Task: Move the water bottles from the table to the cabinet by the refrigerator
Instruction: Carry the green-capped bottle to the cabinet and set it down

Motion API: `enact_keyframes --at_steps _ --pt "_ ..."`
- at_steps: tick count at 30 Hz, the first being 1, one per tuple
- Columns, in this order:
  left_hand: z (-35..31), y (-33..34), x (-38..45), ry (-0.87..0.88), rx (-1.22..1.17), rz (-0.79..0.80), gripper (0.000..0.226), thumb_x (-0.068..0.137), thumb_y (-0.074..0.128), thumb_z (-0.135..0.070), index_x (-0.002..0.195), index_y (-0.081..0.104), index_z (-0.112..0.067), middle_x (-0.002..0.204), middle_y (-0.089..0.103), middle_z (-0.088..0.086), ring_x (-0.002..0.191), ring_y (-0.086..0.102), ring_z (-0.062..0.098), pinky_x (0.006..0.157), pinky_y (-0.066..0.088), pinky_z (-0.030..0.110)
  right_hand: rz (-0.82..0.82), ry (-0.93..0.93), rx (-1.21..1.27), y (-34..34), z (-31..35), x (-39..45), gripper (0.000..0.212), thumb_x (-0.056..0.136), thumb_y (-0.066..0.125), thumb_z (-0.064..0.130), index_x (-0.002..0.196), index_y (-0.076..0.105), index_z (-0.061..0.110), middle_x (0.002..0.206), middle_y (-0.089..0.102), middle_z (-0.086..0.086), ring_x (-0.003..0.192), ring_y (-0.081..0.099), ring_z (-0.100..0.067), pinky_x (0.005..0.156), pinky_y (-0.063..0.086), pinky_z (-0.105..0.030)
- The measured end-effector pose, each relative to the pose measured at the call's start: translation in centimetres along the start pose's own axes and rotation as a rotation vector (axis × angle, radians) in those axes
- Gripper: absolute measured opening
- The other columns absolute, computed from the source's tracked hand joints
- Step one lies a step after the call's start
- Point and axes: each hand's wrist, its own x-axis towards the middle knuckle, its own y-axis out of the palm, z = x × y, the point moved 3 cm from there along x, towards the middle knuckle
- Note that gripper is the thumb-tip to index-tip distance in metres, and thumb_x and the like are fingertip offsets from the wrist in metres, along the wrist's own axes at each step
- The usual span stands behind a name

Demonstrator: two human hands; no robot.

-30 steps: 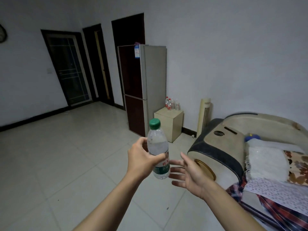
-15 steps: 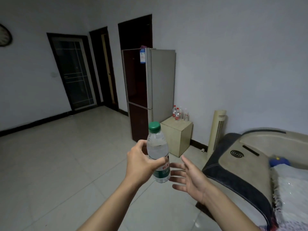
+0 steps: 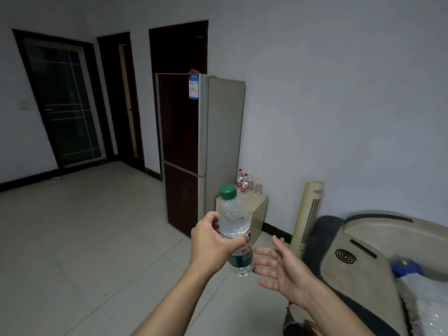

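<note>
Bottle (image 3: 236, 229) rides upright in the gripping left hand (image 3: 213, 241), right hand (image 3: 283, 269) spread empty beside it, mid-carry toward the cabinet (image 3: 259, 209) by the refrigerator (image 3: 201, 146), where it needs setting among the others.

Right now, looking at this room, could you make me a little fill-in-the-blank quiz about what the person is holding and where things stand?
1. The left hand grips a water bottle with a ____ cap.
2. The right hand holds ____.
3. The small cabinet stands beside the ____.
4. On the cabinet stand several bottles; two of them have ____ caps.

Missing words: green; nothing; refrigerator; red
</note>
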Motion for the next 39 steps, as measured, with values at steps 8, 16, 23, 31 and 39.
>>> enact_keyframes --at_steps 8,16,23,31,39 --pt "6.4 4.5 12.2 -0.061 0.046 0.037 0.053 0.053 0.092 -0.027 0.098 0.066 -0.025 0.091 0.074 -0.009 0.082 0.068 -0.003 0.071 0.060 0.024 -0.021 0.033 0.011 -1.5 4.0 13.6 0.060 0.096 0.037 0.060 0.120 0.065 0.013 0.118 0.067 -0.016 0.112 0.062 -0.030 0.087 0.051 -0.040" --pt "8.2 11.1 26.7 -0.056 0.141 0.093 0.055 0.052 0.093 -0.025 0.099 0.065 -0.027 0.092 0.073 -0.008 0.081 0.067 -0.001 0.071 0.061 0.027 0.026 0.069 0.026 -4.8 11.9 27.0 0.063 0.097 0.034 0.063 0.126 0.061 0.014 0.122 0.065 -0.014 0.112 0.062 -0.027 0.084 0.052 -0.038" --pt "9.8 14.9 37.6 -0.061 0.091 0.077 0.053 0.053 0.094 -0.022 0.099 0.067 -0.023 0.090 0.075 -0.009 0.081 0.071 0.002 0.069 0.060 0.024 0.000 0.015 0.020 -7.4 18.7 35.5 0.060 0.097 0.037 0.061 0.120 0.063 0.012 0.118 0.066 -0.015 0.109 0.063 -0.030 0.096 0.051 -0.044" --pt "14.8 19.1 49.6 -0.063 -0.006 0.170 0.052 0.057 0.093 -0.008 0.101 0.066 -0.017 0.090 0.074 -0.006 0.079 0.071 0.003 0.069 0.059 0.020 -0.111 0.035 -0.033 -8.5 24.3 46.4 0.060 0.096 0.040 0.061 0.117 0.064 0.010 0.116 0.067 -0.017 0.107 0.063 -0.031 0.086 0.052 -0.040" --pt "18.8 21.4 63.6 0.009 -0.035 0.246 0.046 0.061 0.091 -0.016 0.095 0.062 -0.023 0.089 0.069 -0.011 0.078 0.064 -0.011 0.063 0.054 0.009 -0.188 -0.049 -0.022 -7.5 31.3 57.1 0.057 0.097 0.040 0.058 0.119 0.063 0.011 0.117 0.068 -0.016 0.109 0.064 -0.032 0.092 0.051 -0.042"
